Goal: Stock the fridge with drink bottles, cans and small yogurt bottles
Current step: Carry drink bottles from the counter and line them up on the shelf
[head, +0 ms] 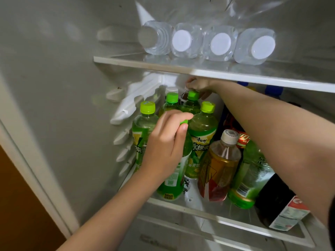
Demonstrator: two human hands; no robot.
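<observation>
Two hands inside fridge (63, 105). Left hand (166, 142) gripped green bottle (174, 182) by its cap, front of lower shelf (199, 211). Right hand (199, 86) reached back row; grip could not be told.

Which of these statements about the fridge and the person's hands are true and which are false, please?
1. Four clear bottles lie on their sides on the upper shelf. True.
2. The left hand holds a red can. False: its fingers grip the top of a green tea bottle.
3. The right hand reaches to the back of the lower shelf. True.
4. The amber bottle with a white cap lies flat. False: it stands on the lower shelf.
</observation>
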